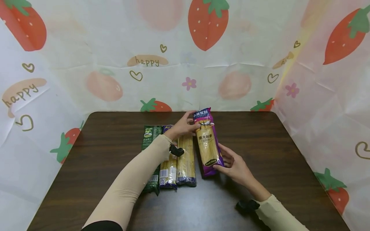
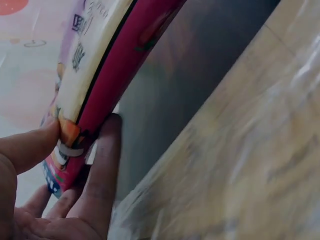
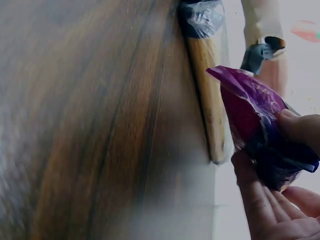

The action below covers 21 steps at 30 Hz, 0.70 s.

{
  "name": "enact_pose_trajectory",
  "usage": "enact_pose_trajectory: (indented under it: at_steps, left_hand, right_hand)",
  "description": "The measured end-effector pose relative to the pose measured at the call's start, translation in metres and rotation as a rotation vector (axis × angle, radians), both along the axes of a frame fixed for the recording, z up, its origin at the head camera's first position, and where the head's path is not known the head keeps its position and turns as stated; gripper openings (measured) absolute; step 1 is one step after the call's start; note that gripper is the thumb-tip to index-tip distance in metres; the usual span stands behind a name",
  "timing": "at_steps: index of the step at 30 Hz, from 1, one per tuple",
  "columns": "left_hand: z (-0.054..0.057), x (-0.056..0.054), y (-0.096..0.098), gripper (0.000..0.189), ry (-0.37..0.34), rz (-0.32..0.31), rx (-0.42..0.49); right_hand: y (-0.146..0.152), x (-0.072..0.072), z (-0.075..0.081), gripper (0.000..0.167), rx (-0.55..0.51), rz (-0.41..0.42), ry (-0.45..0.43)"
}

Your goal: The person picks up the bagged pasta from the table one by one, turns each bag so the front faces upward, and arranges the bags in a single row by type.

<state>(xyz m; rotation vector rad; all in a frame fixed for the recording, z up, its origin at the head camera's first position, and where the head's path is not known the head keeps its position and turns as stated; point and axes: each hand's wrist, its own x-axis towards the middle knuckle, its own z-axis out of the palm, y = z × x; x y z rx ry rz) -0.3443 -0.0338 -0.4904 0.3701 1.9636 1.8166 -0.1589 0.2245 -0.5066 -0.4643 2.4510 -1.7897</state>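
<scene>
Both hands hold a purple and pink pasta packet (image 1: pixel 206 144), spaghetti showing through its front, tilted beside a row of other packets. My left hand (image 1: pixel 185 126) grips its upper end; in the left wrist view the thumb (image 2: pixel 32 147) presses the printed front, with fingers behind. At the lower end, my right hand (image 1: pixel 235 166) pinches the crinkled purple wrapper (image 3: pixel 250 107) between thumb and fingers. Just left of it lies a clear packet of long pasta (image 1: pixel 186 157), then a purple-ended packet (image 1: pixel 168 175) and a green packet (image 1: pixel 151 184), partly covered by the left arm.
The packets lie side by side on a dark brown wooden table (image 1: pixel 115 138). A white curtain (image 1: pixel 179 73) printed with strawberries hangs behind the table and along its sides. A dark strap device sits on each wrist.
</scene>
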Motion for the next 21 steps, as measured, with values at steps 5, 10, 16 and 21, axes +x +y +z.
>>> enact_pose_trajectory:
  at_steps: [5,10,16,21]
  left_hand:
    - [-0.005,0.002,0.009,0.088,0.011,0.034,0.018]
    - [-0.003,0.005,0.019,0.086,0.002,0.021,-0.007]
    - [0.0,0.006,0.027,0.087,0.066,-0.007,-0.114]
    - [0.0,0.009,0.032,0.086,0.126,-0.014,-0.217]
  right_hand:
    - [0.004,-0.006,-0.001,0.082,-0.012,0.0,-0.013]
    - [0.009,-0.013,-0.005,0.081,-0.054,0.002,-0.026]
    - [0.015,-0.02,-0.008,0.079,-0.055,0.0,-0.031]
    - [0.018,-0.025,-0.009,0.078,-0.046,0.002,-0.037]
